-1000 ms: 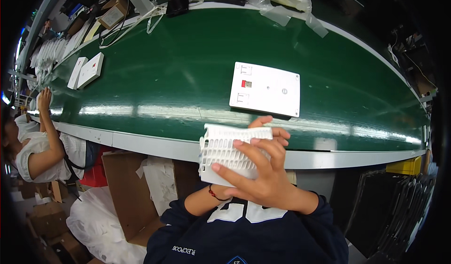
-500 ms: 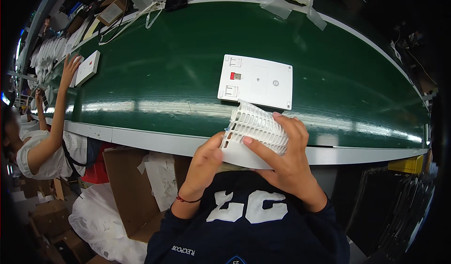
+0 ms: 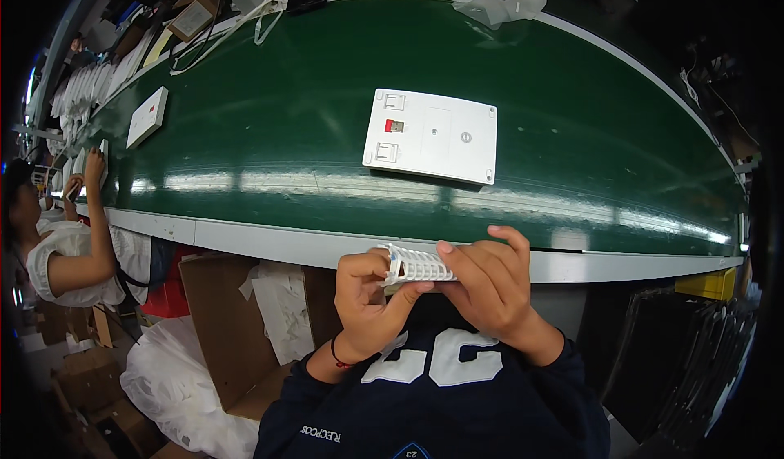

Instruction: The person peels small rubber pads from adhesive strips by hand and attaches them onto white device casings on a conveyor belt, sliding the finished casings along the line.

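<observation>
Both hands, left hand (image 3: 365, 296) and right hand (image 3: 490, 291), grip white slotted cover (image 3: 416, 267).

- Single view, head-worn — looks steeply down and forward from above the person's chest.
- Near: left hand (image 3: 365, 296) and right hand (image 3: 487, 286) sit low centre, close to the lens, just short of the grey belt edge (image 3: 245, 237).
- Further out: green conveyor belt (image 3: 269, 132) arcs across the upper half — fisheye bends it toward the rim.
- Left margin takes in a co-worker (image 3: 57, 247) at the same belt.
- No second view shown; nothing overlaps.
</observation>
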Motion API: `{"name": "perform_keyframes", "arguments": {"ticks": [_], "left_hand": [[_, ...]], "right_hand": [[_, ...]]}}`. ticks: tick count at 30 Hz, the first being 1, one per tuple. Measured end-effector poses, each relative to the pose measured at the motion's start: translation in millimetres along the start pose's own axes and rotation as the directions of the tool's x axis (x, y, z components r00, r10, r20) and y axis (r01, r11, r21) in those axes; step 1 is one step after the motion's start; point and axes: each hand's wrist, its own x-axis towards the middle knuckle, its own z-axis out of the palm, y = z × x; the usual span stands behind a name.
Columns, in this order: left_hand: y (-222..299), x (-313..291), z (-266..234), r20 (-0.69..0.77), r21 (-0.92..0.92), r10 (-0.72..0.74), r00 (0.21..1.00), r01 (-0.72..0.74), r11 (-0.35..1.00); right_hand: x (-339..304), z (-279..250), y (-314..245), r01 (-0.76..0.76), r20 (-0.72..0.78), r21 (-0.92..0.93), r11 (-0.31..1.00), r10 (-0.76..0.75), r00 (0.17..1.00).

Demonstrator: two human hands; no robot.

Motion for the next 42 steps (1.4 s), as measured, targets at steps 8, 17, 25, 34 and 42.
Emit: {"name": "perform_keyframes", "arguments": {"ticks": [8, 17, 25, 34, 42], "left_hand": [[21.1, 31.6, -0.7, 0.182, 0.658, 0.176, 0.967, -0.253, 0.709], [2.4, 21.8, -2.4, 0.355, -0.076, -0.277, 0.893, 0.323, 0.943], [-3.8, 10.2, 12.8, 0.231, 0.018, -0.108, 0.967, 0.107, 0.994], [-3.8, 9.8, 25.5, 0.259, 0.243, 0.096, 0.961, -0.161, 0.956], [5.3, 12.1, 34.9, 0.4, 0.42, 0.116, 0.909, -0.295, 0.858]], "right_hand": [[-12.1, -6.3, 14.0, -0.208, 0.07, 0.467, 0.86, 0.198, 0.978], [-15.6, -27.7, 26.6, -0.432, 0.424, 0.614, 0.66, 0.186, 0.886], [-14.1, -25.6, 20.0, -0.217, 0.134, 0.447, 0.868, 0.176, 0.975], [-21.8, -26.9, 26.2, -0.023, -0.023, 0.187, 0.982, 0.028, 0.999], [-26.7, -39.0, 34.8, 0.033, 0.107, 0.118, 0.993, -0.046, 0.993]]}}
